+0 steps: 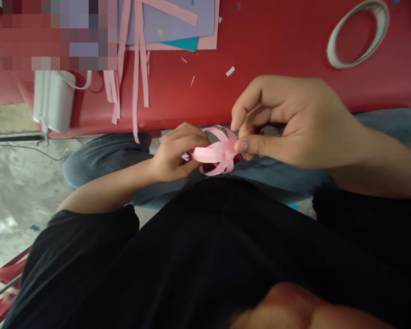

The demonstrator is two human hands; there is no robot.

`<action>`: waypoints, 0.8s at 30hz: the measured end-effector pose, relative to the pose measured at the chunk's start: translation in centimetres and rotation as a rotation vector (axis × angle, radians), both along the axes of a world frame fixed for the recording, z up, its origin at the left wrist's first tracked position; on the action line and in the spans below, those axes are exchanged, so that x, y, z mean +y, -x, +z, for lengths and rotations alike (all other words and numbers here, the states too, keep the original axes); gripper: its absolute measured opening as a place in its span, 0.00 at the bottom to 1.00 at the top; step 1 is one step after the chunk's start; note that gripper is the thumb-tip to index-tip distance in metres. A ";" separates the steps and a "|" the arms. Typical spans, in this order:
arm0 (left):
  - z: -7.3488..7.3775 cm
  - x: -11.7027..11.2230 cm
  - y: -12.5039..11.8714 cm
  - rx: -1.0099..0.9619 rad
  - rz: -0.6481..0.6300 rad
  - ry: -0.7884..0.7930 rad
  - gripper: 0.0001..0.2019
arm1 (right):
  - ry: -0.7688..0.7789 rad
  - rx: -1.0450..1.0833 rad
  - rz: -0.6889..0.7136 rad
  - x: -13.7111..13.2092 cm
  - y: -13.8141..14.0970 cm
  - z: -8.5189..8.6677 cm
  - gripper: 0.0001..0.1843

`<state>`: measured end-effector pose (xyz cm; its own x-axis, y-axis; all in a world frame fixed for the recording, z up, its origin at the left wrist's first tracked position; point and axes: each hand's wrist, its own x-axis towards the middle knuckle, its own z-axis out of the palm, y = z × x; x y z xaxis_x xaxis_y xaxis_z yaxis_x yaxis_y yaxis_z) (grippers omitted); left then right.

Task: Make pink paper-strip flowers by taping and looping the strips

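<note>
A small ball made of curved pink paper strips (216, 153) hangs between my two hands, just in front of the red table's edge and above my lap. My left hand (176, 153) is closed around its left side, fingers curled over the strips. My right hand (287, 121) pinches the right end where the strips cross, thumb and forefinger pressed together on the pink paper, the other fingers bent above it.
The red table (281, 50) carries several loose pink paper strips (137, 68) hanging over its edge, purple, pink and teal sheets (178, 23), a roll of tape (358, 34) and tiny paper scraps. A white box with a cable (53, 98) sits at the left. Grey floor lies below left.
</note>
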<state>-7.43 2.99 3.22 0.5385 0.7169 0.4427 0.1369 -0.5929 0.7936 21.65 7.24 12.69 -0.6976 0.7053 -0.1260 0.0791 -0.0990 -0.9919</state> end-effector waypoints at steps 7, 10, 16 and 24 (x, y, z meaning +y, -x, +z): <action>0.1 -0.1 0.1 0.057 0.028 0.065 0.15 | -0.012 -0.051 -0.027 -0.2 -0.2 0.0 0.19; 0.0 -0.1 0.1 0.073 0.030 0.086 0.16 | -0.010 -0.066 -0.029 -0.2 0.0 0.2 0.17; -0.4 -0.1 0.0 0.042 0.028 0.066 0.15 | -0.049 -0.061 -0.041 -0.2 0.0 0.8 0.12; -0.2 -0.2 0.0 0.059 0.031 0.090 0.15 | -0.073 -0.116 -0.051 -0.1 0.0 0.9 0.13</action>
